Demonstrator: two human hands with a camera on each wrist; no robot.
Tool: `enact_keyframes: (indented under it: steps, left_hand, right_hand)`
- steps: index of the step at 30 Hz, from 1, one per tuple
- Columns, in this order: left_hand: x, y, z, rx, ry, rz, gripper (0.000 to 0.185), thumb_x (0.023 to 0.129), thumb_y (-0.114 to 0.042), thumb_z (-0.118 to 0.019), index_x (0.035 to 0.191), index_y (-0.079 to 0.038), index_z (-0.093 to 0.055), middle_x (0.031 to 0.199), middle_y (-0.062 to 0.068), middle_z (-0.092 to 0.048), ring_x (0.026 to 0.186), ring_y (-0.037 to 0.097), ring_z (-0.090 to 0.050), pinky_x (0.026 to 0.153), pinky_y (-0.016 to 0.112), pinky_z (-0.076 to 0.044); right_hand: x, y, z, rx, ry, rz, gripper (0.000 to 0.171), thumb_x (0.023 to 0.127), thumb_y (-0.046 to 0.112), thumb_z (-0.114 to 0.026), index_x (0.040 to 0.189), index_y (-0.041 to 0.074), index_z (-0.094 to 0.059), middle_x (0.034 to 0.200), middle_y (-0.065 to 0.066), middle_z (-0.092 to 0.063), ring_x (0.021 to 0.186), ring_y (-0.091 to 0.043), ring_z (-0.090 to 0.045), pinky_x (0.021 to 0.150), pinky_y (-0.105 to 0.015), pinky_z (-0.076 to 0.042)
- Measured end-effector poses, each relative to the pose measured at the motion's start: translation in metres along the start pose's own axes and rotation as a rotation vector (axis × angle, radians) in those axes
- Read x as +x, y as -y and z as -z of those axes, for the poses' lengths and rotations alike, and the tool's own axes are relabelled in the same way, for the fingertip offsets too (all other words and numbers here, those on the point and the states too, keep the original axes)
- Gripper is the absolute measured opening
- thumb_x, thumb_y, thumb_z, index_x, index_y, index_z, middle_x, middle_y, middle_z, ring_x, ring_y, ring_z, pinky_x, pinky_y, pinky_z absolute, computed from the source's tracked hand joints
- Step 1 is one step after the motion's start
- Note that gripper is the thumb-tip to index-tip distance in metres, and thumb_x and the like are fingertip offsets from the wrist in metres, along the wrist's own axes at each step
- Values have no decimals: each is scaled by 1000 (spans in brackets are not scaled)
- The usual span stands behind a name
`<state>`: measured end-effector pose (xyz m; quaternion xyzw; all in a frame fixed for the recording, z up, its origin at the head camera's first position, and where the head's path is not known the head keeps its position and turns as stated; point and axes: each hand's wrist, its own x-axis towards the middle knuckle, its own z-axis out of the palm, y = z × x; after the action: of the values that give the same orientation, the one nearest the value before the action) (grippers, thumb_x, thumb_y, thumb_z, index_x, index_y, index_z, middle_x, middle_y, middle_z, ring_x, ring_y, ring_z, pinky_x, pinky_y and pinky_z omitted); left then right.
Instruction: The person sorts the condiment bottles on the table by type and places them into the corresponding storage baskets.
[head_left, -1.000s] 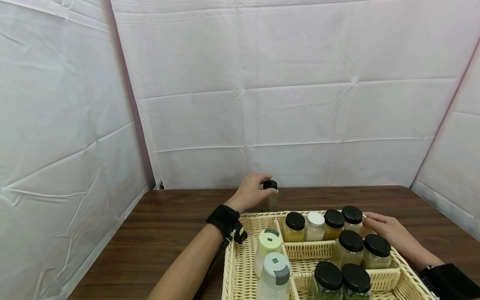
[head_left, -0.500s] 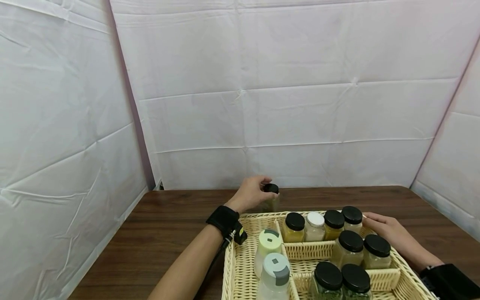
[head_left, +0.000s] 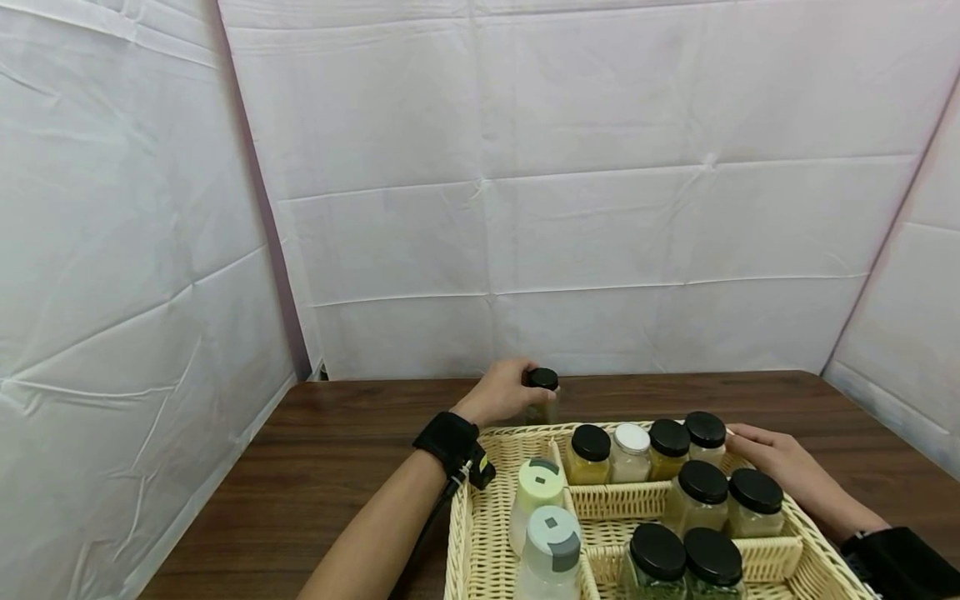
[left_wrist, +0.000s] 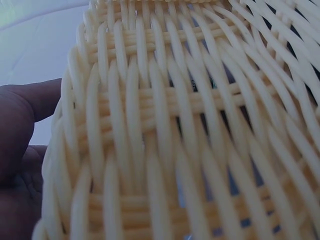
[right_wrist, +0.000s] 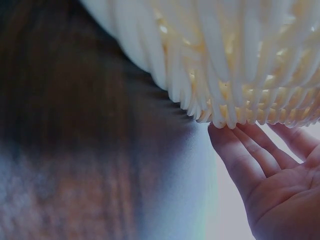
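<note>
Behind the cream woven basket, my left hand holds a black-lidded clear jar, its thumb across the near side and its fingers behind the lid. In the left wrist view the weave fills most of the frame; part of my left hand shows at the left edge, the jar out of sight. At the basket's far right corner, my right hand touches its outside. In the right wrist view, the extended fingers of my right hand meet the weave.
Inside the divided basket stand several jars: a white-lidded one, black-lidded ones, and two bottles with pale green and grey-white caps. A brown wooden table lies beneath. White cloth hangs behind and beside it.
The jar in my left hand has come slightly down and nearer the basket's far rim. My left fingers have drawn in closer round its lid. My right hand and the basket have barely moved.
</note>
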<state>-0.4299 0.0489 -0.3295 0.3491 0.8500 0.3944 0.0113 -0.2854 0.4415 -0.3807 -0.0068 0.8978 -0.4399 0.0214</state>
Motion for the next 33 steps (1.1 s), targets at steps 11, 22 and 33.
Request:
enact_keyframes:
  steps: [11,22,33]
  left_hand:
    - [-6,-4,5,-67,-48,8,34,101,-23,-75,127,-3,-67,107,6,-68,86,19,-61,72,32,-49]
    - [-14,-6,12,-39,-81,-14,33,101,-27,-75,124,-5,-68,104,4,-67,87,18,-62,72,31,-50]
    - [-16,-16,29,-90,-138,-58,30,98,-23,-78,118,-3,-69,104,7,-70,92,22,-64,74,31,-51]
  right_hand:
    - [-4,2,-4,-4,2,21,79,116,49,-39,161,-14,-23,160,-45,-25,144,-64,-29,110,-68,-38]
    - [-1,5,-8,22,28,6,82,116,50,-39,162,-15,-18,162,-45,-15,146,-65,-22,112,-70,-34]
    - [4,5,-11,21,29,-4,84,114,54,-40,162,-13,-22,161,-44,-22,145,-64,-26,111,-69,-36]
